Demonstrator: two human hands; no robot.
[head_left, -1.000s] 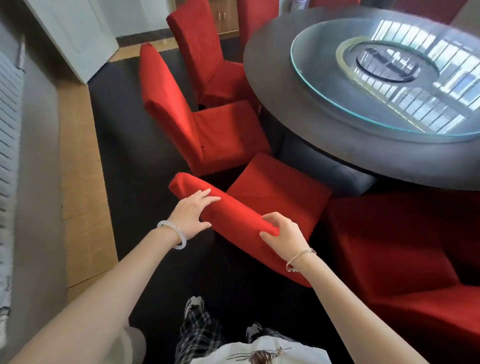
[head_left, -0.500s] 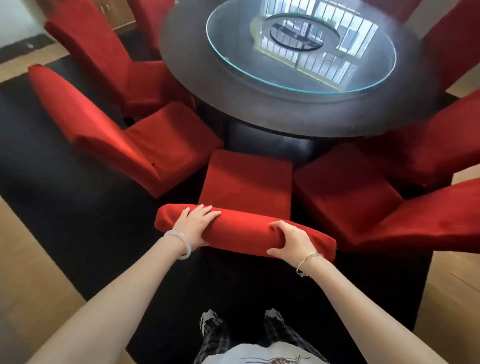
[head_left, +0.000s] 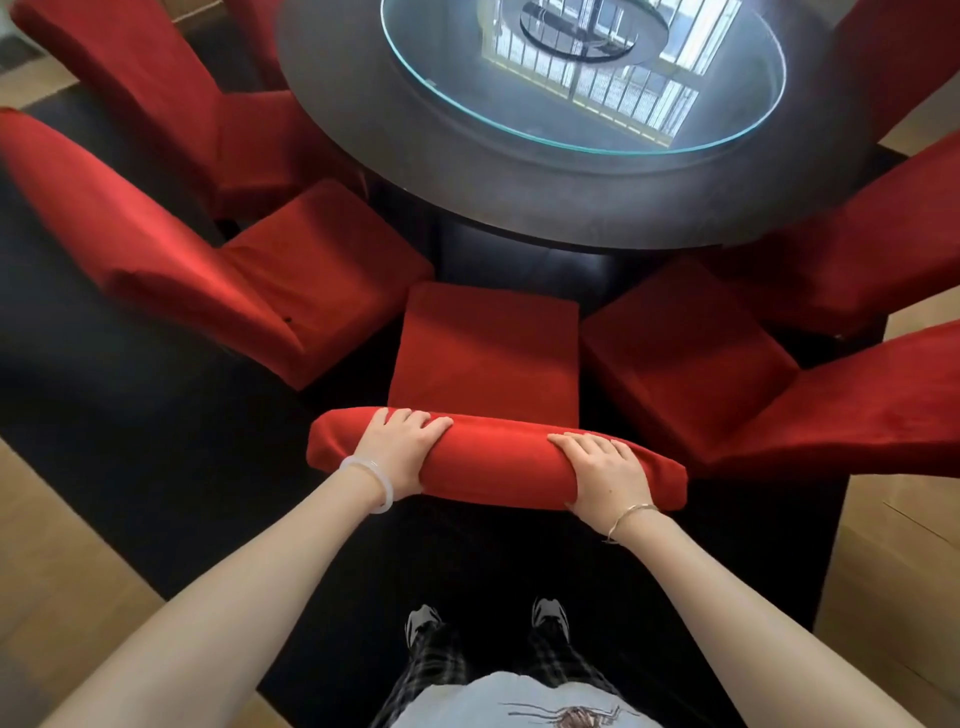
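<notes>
While the left hand (head_left: 397, 449) and the right hand (head_left: 605, 478) clamp the top of the red chair (head_left: 493, 465), set well apart, its seat (head_left: 488, 353) faces the round counter (head_left: 519, 213), close to the rim; push evenly, I'd judge, keeping it square between the 2 neighbouring chairs (head_left: 291, 280).

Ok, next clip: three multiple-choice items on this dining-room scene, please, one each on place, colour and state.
1. The held chair stands: A) between two other chairs, facing the round table B) alone by a wall C) on the table.
2. Its colour is: A) blue B) red C) white.
3. The hands: A) hang free B) both grip the backrest C) hold a cup.
Key: A, red chairs flank it at the table; B, it is plainly red; B, left hand and right hand curl over the backrest top.
</notes>
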